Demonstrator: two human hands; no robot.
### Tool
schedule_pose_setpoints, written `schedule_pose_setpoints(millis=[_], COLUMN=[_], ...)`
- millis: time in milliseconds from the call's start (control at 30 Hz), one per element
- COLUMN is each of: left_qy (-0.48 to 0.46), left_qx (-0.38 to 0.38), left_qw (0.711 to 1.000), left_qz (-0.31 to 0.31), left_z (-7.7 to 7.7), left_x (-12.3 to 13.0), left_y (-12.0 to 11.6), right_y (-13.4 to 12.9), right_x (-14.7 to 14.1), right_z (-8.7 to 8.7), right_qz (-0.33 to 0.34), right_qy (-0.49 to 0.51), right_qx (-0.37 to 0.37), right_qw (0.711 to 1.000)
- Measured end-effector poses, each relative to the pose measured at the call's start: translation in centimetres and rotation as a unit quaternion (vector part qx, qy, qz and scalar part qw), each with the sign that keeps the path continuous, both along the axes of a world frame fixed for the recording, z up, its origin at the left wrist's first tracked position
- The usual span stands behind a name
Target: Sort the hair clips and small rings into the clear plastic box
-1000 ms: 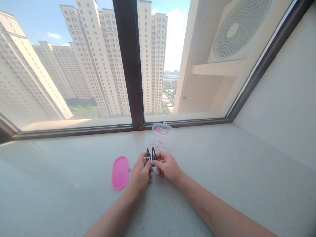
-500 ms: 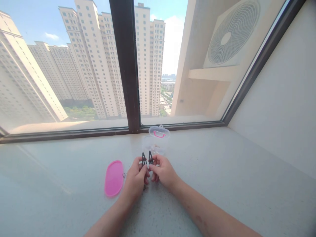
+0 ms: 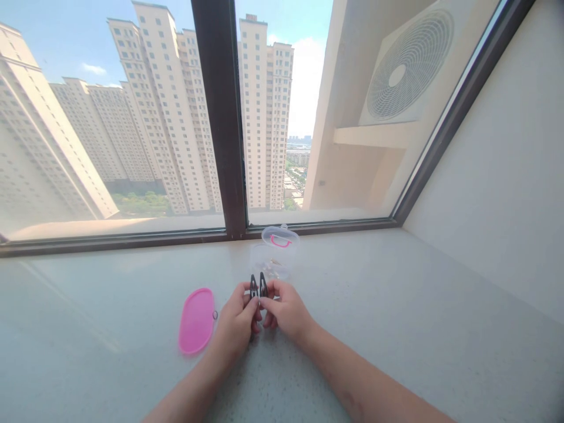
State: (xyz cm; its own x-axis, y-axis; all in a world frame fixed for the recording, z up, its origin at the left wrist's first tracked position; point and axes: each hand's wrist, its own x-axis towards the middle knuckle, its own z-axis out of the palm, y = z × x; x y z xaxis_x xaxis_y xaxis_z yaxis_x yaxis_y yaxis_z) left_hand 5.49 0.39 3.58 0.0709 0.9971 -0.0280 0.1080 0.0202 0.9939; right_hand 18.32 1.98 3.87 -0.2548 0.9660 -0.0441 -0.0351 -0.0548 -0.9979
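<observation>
Between thumb and fingers, my left hand (image 3: 238,317) pinches a black hair clip (image 3: 253,286), its pointed end up. A second black clip (image 3: 263,285) stands upright in the pinch of my right hand (image 3: 286,308). Both clips are side by side with a narrow gap at their tips, and the two hands nearly meet. Just beyond them is a clear plastic box (image 3: 275,269) with small items inside, too faint to make out. Its raised lid (image 3: 281,237) has a pink handle. A pink oval lid or tray (image 3: 196,321) lies left of my left hand.
A small dark ring (image 3: 215,315) lies at the pink piece's right edge. The pale sill (image 3: 396,329) ends at a dark window frame (image 3: 132,239) behind the box. A white wall (image 3: 502,188) rises at the right.
The two clips have come slightly closer together, with both hands still holding them. The whole view has shifted a little, moving the pink piece and box leftward in the picture.
</observation>
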Motion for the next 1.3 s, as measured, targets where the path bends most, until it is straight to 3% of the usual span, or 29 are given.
schedule_pose_setpoints(millis=[1300], left_qy=[-0.02], left_qx=[0.02], left_qw=[0.999], left_qz=[0.016], left_z=[-0.5], left_x=[0.4], left_y=[0.45], right_y=[0.48], right_x=[0.05], right_z=[-0.88], right_qz=[-0.02], right_qy=[0.003], right_qx=[0.028], right_qw=[0.999])
